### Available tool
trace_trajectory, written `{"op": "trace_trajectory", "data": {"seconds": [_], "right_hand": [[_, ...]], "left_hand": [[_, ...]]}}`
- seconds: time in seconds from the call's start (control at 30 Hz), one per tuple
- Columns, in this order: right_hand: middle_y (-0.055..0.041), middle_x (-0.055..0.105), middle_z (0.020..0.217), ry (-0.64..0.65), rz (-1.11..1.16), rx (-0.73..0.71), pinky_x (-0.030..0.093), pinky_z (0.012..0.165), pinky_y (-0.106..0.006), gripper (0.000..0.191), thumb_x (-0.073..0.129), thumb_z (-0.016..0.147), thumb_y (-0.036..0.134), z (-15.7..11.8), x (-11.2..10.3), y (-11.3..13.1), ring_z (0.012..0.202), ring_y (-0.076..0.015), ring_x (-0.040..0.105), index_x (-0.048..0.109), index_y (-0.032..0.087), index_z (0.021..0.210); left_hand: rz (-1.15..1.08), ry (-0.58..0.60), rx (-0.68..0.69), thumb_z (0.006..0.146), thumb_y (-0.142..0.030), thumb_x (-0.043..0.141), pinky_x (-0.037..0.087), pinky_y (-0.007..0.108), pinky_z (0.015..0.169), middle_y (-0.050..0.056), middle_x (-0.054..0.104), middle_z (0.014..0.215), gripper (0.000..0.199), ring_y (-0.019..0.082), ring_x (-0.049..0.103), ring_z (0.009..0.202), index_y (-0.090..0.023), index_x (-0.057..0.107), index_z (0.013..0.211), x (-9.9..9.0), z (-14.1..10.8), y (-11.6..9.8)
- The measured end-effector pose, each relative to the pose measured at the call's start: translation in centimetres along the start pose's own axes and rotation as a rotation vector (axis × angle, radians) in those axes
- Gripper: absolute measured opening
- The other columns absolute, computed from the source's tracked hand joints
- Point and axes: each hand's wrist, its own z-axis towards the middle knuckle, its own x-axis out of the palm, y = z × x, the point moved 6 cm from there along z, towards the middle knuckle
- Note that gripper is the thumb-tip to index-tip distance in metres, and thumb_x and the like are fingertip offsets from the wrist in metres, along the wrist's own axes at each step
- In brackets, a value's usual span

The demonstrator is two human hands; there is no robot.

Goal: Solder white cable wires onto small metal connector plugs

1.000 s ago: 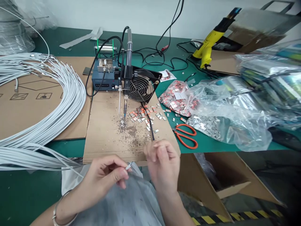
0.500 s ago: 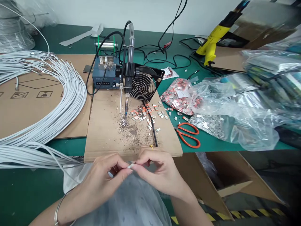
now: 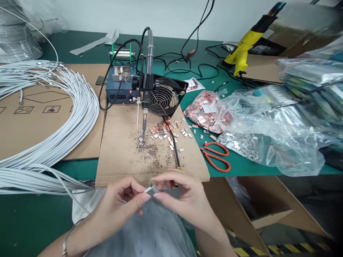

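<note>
My left hand (image 3: 124,198) pinches a white cable (image 3: 148,189) between thumb and forefinger, close to its end. Thin dark and pale strands show at the cable's tip, too small to make out well. Just beside that tip is my right hand (image 3: 179,191), its thumb and forefinger apart. Whether a fingertip touches the strands I cannot tell. Both hands are over my lap, at the front edge of a cardboard sheet (image 3: 115,150). Beyond them a soldering iron (image 3: 146,89) stands upright in a holder, its tip above dark specks on the cardboard.
Bundled white cables (image 3: 85,117) lie at left. A blue soldering station (image 3: 118,94), solder spool (image 3: 123,53) and black fan (image 3: 164,98) stand behind. Small connectors (image 3: 160,132) lie scattered. Orange-handled scissors (image 3: 217,157), bagged parts (image 3: 205,110) and a yellow heat gun (image 3: 242,50) are at right.
My right thumb and forefinger have parted from the cable's end, baring its tip and strands. My left hand keeps its pinch. The view has shifted slightly.
</note>
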Motion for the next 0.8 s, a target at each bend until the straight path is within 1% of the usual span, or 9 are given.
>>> {"op": "trace_trajectory", "data": {"seconds": [0.03,0.07,0.13,0.23,0.4,0.47,0.6,0.7,0.8], "right_hand": [[0.0005,0.06,0.068,0.055,0.016,0.003,0.039,0.052,-0.02,0.017,0.069,0.073,0.014,0.0,0.6,0.1,0.061,-0.0093,0.052,0.065,0.018,0.09],[-0.0001,0.061,0.068,0.061,0.032,-0.003,0.04,0.053,-0.02,0.013,0.069,0.074,0.014,0.1,0.8,0.1,0.062,-0.0094,0.053,0.066,0.017,0.087],[-0.0006,0.061,0.066,0.059,0.049,-0.019,0.041,0.055,-0.02,0.006,0.067,0.075,0.012,0.2,1.2,0.2,0.062,-0.0092,0.054,0.065,0.015,0.081],[-0.0001,0.06,0.065,0.032,0.072,-0.036,0.041,0.057,-0.021,0.007,0.066,0.075,0.008,0.0,1.6,0.1,0.059,-0.0084,0.052,0.062,0.014,0.074],[0.0021,0.052,0.057,-0.24,0.286,-0.007,0.035,0.049,-0.019,0.012,0.063,0.075,0.008,-0.8,2.2,-0.5,0.053,-0.0079,0.044,0.058,0.016,0.068],[0.0025,0.051,0.056,-0.292,0.356,-0.002,0.035,0.048,-0.019,0.012,0.061,0.075,0.007,-1.0,2.6,-0.7,0.052,-0.0079,0.043,0.057,0.016,0.069],[0.0004,0.049,0.055,-0.226,0.327,0.003,0.032,0.048,-0.021,0.012,0.061,0.076,0.008,-0.8,3.0,-0.7,0.053,-0.0083,0.04,0.056,0.014,0.066],[0.0004,0.045,0.052,-0.195,0.3,0.032,0.03,0.048,-0.022,0.016,0.06,0.077,0.011,-0.8,3.0,-0.7,0.052,-0.0083,0.037,0.055,0.013,0.063],[0.001,0.046,0.051,-0.157,0.283,0.045,0.03,0.048,-0.021,0.015,0.062,0.077,0.013,-0.8,2.8,-0.6,0.051,-0.0079,0.037,0.057,0.013,0.063]], "left_hand": [[0.021,0.002,0.012,0.081,-0.039,0.059,0.044,0.016,0.051,0.004,0.058,0.062,0.031,0.009,0.056,0.053,-0.011,0.052,0.07,0.0,-0.1,-0.1],[0.061,0.003,0.026,0.082,-0.038,0.057,0.044,0.016,0.051,0.004,0.058,0.062,0.03,0.009,0.056,0.053,-0.011,0.052,0.071,0.1,-0.1,-0.1],[0.165,0.006,0.057,0.084,-0.037,0.055,0.043,0.015,0.051,0.003,0.058,0.061,0.029,0.008,0.055,0.054,-0.011,0.054,0.071,0.1,-0.3,-0.2],[0.224,-0.002,0.104,0.086,-0.035,0.053,0.042,0.014,0.051,0.002,0.057,0.06,0.028,0.007,0.055,0.054,-0.012,0.054,0.07,0.2,-0.3,-0.5],[-0.03,-0.047,0.082,0.08,-0.03,0.059,0.047,0.014,0.048,0.0,0.055,0.055,0.026,0.009,0.058,0.049,-0.012,0.047,0.066,0.7,0.0,-0.9],[-0.067,-0.075,0.082,0.079,-0.029,0.06,0.048,0.014,0.048,0.0,0.055,0.056,0.025,0.01,0.059,0.049,-0.012,0.047,0.066,0.7,-0.1,-0.7],[0.031,-0.059,0.12,0.082,-0.03,0.058,0.048,0.014,0.053,0.002,0.059,0.062,0.023,0.01,0.061,0.056,-0.012,0.051,0.069,0.4,-0.5,-0.3],[0.063,0.015,0.069,0.085,-0.033,0.055,0.048,0.016,0.06,0.003,0.061,0.068,0.023,0.01,0.061,0.062,-0.012,0.056,0.076,0.3,-0.6,0.1],[0.059,0.082,0.034,0.086,-0.037,0.054,0.048,0.016,0.065,0.005,0.064,0.075,0.025,0.01,0.06,0.07,-0.014,0.063,0.084,0.0,-0.6,0.1]]}}
